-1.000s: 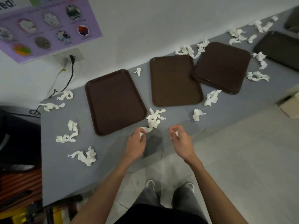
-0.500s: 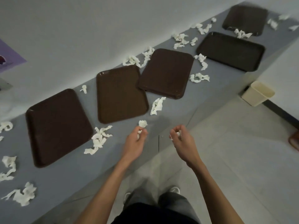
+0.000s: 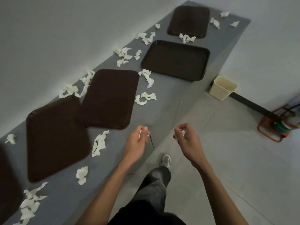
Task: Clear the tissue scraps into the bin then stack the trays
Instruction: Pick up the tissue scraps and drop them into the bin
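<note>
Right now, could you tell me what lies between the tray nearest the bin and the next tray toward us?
Between the bin-side tray and the next tray, the head view shows one twisted tissue scrap.

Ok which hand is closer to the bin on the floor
Right. The right hand hangs over the floor toward the bin; the left hand is farther off, above the table edge.

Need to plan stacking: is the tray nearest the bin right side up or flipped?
Right side up: the tray shows a raised rim around a sunken floor. It lies on the table near the bin.
</note>
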A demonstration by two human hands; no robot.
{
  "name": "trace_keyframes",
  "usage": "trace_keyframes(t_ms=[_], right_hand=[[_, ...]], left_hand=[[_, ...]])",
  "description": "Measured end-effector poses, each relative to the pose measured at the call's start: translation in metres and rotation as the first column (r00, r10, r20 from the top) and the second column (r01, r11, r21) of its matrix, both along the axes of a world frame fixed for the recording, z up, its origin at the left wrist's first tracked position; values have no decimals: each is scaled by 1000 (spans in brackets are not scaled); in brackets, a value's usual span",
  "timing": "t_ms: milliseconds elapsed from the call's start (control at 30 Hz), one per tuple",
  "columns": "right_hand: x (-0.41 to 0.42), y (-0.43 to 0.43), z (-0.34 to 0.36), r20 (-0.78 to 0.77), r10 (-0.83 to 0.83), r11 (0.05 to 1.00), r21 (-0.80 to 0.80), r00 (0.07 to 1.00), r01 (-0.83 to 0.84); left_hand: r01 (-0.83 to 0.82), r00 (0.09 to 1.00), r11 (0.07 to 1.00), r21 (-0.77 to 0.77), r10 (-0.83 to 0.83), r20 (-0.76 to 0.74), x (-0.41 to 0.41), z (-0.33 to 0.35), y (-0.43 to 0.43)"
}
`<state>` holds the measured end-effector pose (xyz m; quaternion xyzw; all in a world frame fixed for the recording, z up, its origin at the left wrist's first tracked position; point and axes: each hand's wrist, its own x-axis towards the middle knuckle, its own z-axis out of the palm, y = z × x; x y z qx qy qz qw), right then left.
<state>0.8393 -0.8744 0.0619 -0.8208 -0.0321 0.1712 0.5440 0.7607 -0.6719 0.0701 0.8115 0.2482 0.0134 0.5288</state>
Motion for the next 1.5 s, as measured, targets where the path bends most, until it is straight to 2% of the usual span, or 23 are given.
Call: trace_keyframes(t_ms=[133, 267, 467, 600, 800, 900, 1033, 1200, 1500], right_hand=[[73, -33, 5, -29, -112, 994, -8, 993, 112], [152, -70, 18, -11, -206, 979, -4, 979, 206], [271, -129, 25, -79, -311, 947, 61, 947, 316], [352, -172, 14, -129, -303, 943, 104, 944, 317], [484, -241, -7, -201, -229, 954, 150, 953, 260], [547, -274, -18, -244, -170, 962, 169, 955, 215], [630, -312, -42, -349, -122, 946, 244, 929, 216], [725, -349, -89, -442, -165, 906, 287, 882, 313], [870, -380, -208, -525, -208, 911, 203, 825, 359]], left_hand=[[69, 997, 997, -36, -70, -16, 100, -1, -35], [119, 993, 991, -55, -117, 32, 203, 3, -78], [177, 984, 969, -172, -175, 29, 336, 3, -144], [238, 969, 944, -228, -245, -2, 415, -4, -189], [164, 984, 964, -210, -174, -30, 529, -29, -267], [187, 981, 954, -236, -196, -15, 583, -33, -303], [141, 986, 927, -346, -164, -38, 653, -37, -344], [56, 989, 920, -389, -104, -103, 751, -83, -377], [-7, 972, 928, -372, -81, -221, 900, -218, -419]])
